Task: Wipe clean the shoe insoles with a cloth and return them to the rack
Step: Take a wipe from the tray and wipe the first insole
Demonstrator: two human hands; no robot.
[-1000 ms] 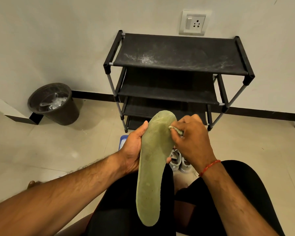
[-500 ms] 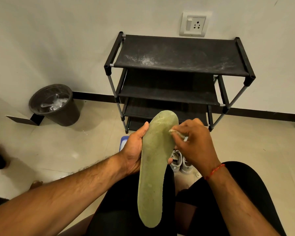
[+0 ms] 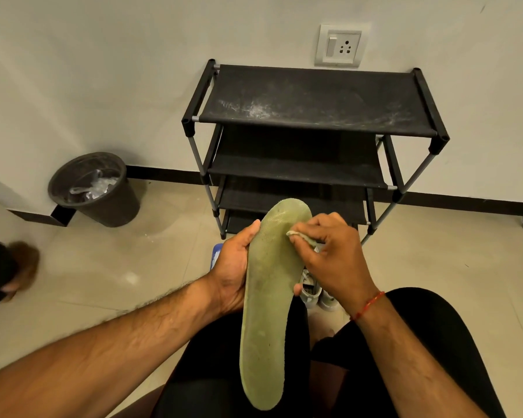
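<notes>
A long green insole (image 3: 266, 312) stands upright over my lap, toe end up. My left hand (image 3: 233, 267) grips its left edge near the middle. My right hand (image 3: 332, 254) pinches a small pale cloth (image 3: 296, 235) against the insole's upper right part. Behind it stands the black shoe rack (image 3: 311, 110) against the wall, its dusty top shelf bare.
A dark waste bin (image 3: 94, 188) with plastic inside sits on the floor at the left. Pale shoes (image 3: 314, 292) lie on the floor under my hands, next to a blue object (image 3: 215, 254). Another person's foot (image 3: 21, 267) is at the far left edge.
The cloth hand has shifted slightly on the toe area of the insole. A person's foot has come into view at the left edge.
</notes>
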